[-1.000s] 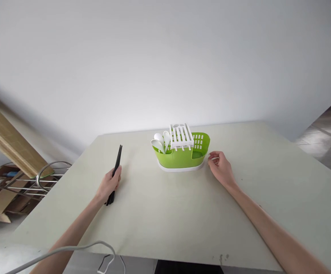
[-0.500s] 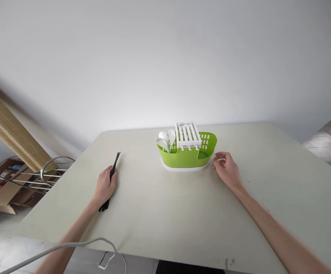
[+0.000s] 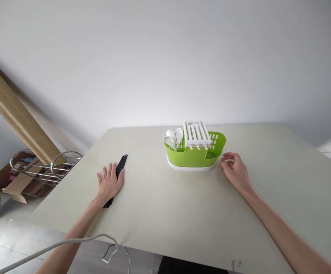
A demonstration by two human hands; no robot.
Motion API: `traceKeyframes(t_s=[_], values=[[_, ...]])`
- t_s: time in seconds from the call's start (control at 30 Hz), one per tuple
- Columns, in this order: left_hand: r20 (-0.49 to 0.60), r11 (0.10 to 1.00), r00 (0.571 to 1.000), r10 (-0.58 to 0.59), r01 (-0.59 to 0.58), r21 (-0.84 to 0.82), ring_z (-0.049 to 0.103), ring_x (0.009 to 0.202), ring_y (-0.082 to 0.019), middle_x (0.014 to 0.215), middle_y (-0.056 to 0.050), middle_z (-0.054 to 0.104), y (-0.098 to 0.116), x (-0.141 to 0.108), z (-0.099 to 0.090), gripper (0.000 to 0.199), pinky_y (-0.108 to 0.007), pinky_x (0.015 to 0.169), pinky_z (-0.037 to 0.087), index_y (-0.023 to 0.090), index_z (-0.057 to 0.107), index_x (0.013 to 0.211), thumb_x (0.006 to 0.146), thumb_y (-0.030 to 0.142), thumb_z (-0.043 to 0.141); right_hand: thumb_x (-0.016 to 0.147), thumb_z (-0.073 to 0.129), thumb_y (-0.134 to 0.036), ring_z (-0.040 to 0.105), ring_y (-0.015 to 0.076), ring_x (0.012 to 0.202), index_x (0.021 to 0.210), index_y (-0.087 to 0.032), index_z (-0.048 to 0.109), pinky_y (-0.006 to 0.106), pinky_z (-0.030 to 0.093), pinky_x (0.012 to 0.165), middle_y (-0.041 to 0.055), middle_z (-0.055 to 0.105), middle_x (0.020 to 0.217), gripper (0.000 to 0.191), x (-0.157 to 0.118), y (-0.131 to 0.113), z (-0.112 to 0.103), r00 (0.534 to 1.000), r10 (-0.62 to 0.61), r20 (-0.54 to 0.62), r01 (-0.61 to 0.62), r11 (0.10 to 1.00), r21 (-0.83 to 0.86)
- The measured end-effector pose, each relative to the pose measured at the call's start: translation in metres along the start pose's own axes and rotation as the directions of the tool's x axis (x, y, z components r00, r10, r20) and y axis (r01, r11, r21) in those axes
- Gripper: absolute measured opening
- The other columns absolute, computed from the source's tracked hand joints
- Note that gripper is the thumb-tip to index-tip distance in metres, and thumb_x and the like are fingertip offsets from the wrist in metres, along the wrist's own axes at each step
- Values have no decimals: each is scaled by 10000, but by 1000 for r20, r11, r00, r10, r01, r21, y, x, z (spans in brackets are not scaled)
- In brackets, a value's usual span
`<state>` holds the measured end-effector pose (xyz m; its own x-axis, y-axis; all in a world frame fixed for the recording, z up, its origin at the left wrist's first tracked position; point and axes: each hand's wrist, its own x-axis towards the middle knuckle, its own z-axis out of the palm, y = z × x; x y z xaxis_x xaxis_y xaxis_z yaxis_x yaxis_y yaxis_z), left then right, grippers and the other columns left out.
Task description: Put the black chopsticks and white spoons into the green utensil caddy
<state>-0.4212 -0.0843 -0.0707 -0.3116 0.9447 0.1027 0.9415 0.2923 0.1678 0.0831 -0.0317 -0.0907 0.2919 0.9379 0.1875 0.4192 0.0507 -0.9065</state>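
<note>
On the left of the table lies a bundle of thin black chopsticks [image 3: 121, 164]. My left hand [image 3: 110, 183] rests over its middle, fingers spread and lying flat, with the thumb along the right side. Part of the bundle is hidden under the palm. Toward the back centre stands a green basket [image 3: 192, 158] on a white base. Several white spoons [image 3: 170, 143] lean in its left end, and a white slotted rack [image 3: 196, 134] with hooks sits across its top. Close beside the basket's right end is my right hand [image 3: 236, 170], fingers loosely curled and apart, holding nothing visible.
The pale table [image 3: 165, 213] meets a plain wall [image 3: 165, 61] at the back. A grey cable [image 3: 59, 243] crosses my left forearm near the front edge. Left of the table are a metal rack [image 3: 57, 167], cardboard boxes [image 3: 17, 184] and a long leaning board [image 3: 19, 114].
My left hand has opened from its grip around the chopsticks, which now lie slightly fanned beneath it. The right hand stays beside the basket. The whole view has shifted a little.
</note>
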Motion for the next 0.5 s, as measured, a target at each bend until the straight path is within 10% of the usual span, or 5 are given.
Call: traceKeyframes(t_s=[0.37, 0.5], values=[[181, 999, 983, -13, 6, 35, 111, 1618, -414, 1753, -129, 197, -8, 7, -10, 760, -683, 1267, 135, 139, 254, 1684, 1037, 535, 200, 821, 607, -327, 689, 187, 718, 1108, -243, 542, 327, 496, 693, 35, 713, 1041, 306, 1, 4, 1, 1000, -2, 18, 2, 1000, -10], [29, 995, 995, 97, -96, -10, 34, 1611, -463, 1751, -200, 159, 16, 4, -26, 883, -688, 1265, 118, 91, 259, 1667, 985, 636, 387, 829, 602, -338, 677, 183, 698, 1102, -240, 545, 329, 493, 685, 35, 714, 1032, 297, 2, 6, 2, 1000, -13, 18, 13, 1000, -7]])
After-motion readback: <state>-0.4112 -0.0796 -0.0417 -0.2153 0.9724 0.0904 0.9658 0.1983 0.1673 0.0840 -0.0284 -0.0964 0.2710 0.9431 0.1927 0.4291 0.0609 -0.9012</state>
